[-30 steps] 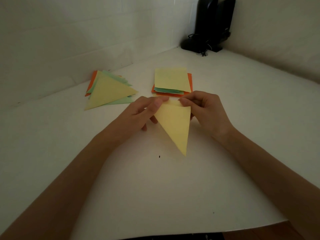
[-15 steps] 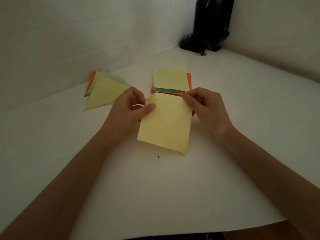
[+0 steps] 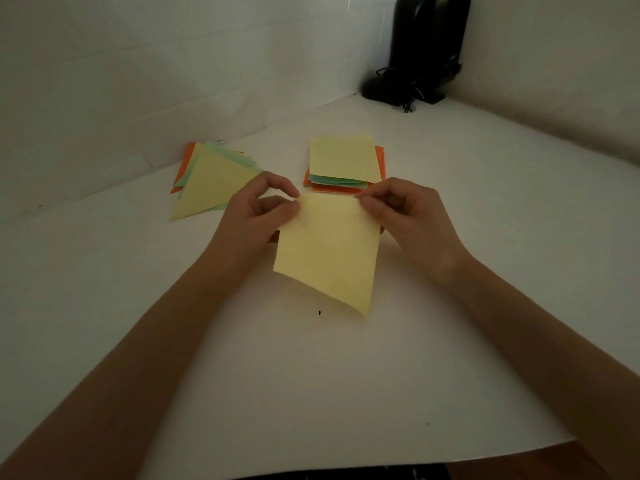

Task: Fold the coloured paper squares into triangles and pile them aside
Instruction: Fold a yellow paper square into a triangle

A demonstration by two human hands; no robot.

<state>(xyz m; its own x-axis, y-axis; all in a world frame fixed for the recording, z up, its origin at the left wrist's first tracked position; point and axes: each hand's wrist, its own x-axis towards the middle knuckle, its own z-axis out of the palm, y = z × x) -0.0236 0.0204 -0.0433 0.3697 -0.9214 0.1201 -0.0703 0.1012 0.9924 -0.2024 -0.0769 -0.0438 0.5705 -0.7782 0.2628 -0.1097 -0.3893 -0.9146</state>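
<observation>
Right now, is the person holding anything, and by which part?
Yes: a yellow paper square, pinched at its two far corners: left hand on the left one, right hand on the right.

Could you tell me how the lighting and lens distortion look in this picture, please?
Head view: dim, flat light, no glare; the yellow sheet casts a soft shadow on the white table; wide-angle distortion bows its near edge; the corner's black device lacks detail.
</observation>
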